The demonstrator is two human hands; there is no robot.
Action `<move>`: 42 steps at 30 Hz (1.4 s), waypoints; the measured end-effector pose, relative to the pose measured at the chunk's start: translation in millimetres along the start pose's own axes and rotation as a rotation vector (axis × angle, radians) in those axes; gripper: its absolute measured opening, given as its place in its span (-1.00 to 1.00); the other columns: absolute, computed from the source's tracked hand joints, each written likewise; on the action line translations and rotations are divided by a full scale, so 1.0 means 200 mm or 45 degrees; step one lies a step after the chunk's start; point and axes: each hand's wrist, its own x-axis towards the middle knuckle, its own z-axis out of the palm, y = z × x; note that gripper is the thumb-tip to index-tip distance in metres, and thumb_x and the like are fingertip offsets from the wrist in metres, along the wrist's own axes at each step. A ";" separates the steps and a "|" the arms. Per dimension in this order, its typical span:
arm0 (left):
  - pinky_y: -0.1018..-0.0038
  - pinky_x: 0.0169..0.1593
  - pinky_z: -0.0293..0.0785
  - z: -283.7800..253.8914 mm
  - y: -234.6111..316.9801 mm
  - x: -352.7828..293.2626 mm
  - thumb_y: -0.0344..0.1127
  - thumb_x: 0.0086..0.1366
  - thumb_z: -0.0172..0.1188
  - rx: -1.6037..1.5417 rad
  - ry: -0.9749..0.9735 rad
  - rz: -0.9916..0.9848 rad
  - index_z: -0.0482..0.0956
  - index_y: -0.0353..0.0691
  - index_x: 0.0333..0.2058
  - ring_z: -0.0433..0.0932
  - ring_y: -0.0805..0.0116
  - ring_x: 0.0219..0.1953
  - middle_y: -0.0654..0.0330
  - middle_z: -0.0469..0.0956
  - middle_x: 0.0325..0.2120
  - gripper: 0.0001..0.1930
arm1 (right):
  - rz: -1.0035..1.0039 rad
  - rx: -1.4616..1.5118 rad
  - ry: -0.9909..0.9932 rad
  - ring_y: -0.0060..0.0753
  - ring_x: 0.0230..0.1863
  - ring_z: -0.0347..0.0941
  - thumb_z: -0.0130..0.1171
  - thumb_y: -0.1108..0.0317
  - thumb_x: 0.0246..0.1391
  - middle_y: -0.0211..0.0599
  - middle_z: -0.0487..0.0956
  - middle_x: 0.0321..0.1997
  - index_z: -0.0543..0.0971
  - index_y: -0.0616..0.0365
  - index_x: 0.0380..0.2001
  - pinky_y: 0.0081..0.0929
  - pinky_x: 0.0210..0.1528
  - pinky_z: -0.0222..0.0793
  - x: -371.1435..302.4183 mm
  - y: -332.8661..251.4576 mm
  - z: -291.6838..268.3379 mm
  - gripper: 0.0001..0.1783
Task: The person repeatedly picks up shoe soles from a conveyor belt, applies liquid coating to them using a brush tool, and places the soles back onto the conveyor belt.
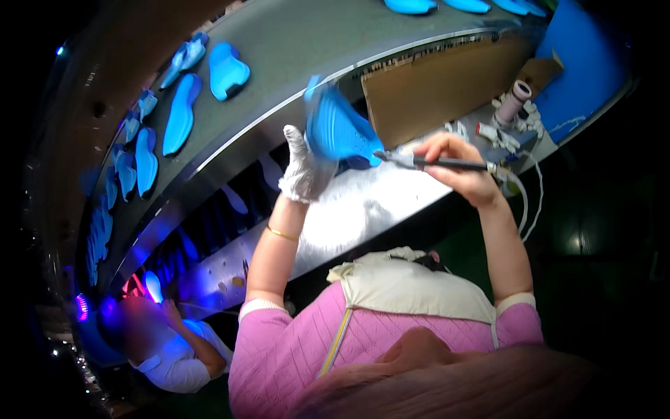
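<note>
My left hand (306,171) wears a white glove and holds up a blue shoe sole (342,126), whose left edge is smeared by motion. The thumb points upward, while the other fingers are partly hidden by the sole. Bare and closed, my right hand (460,171) grips a pen-like tool (453,163) with a black handle and a grey front end. Its tip meets or nearly meets the sole's lower right edge; I cannot tell whether they touch. A white hose (520,192) hangs by the tool's rear end.
Beyond my hands curves a conveyor belt (300,38) carrying several blue soles (183,115). A cardboard sheet (447,87) stands behind the shiny metal bench (370,202). A pink spool (514,101) and white cloth scraps lie right. Another person (181,349) works at lower left.
</note>
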 end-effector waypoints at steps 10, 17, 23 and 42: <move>0.10 0.23 0.26 -0.06 -0.43 -0.11 0.02 0.29 0.04 -0.484 0.126 -0.348 0.24 -0.28 0.17 0.44 0.06 0.05 -0.02 0.44 0.01 -0.39 | -0.045 -0.103 0.540 -0.69 -0.31 0.46 0.22 0.57 -0.04 -0.40 0.56 -0.34 0.47 0.20 -0.32 -0.72 -0.25 0.38 0.01 0.17 0.10 -0.81; 0.17 0.09 0.42 -0.04 -0.53 -0.06 0.43 0.16 -0.12 -0.313 0.382 -0.329 0.23 -0.20 0.17 0.44 0.10 0.02 0.00 0.39 0.04 -0.15 | -0.094 -0.275 0.288 -0.60 -0.25 0.49 0.19 0.63 -0.08 -0.33 0.53 -0.28 0.42 0.20 -0.26 -0.63 -0.16 0.43 0.00 0.16 0.23 -0.72; 0.18 0.15 0.36 -0.02 -0.49 -0.03 0.48 0.13 -0.17 -0.270 0.383 -0.297 0.21 -0.19 0.19 0.41 0.08 0.06 -0.03 0.36 0.08 -0.10 | -0.235 -0.588 0.278 -0.56 -0.30 0.52 0.25 0.58 -0.14 -0.33 0.55 -0.33 0.48 0.22 -0.32 -0.60 -0.18 0.43 -0.02 0.15 0.25 -0.75; 0.08 0.06 0.43 -0.13 -0.30 0.02 0.46 0.11 -0.08 -0.439 0.189 -0.128 0.27 -0.21 0.15 0.49 0.00 -0.06 -0.06 0.47 -0.06 -0.12 | 0.050 -0.344 0.055 -0.58 -0.29 0.52 0.25 0.52 -0.02 -0.29 0.59 -0.30 0.51 0.25 -0.34 -0.63 -0.19 0.42 -0.12 0.09 0.34 -0.85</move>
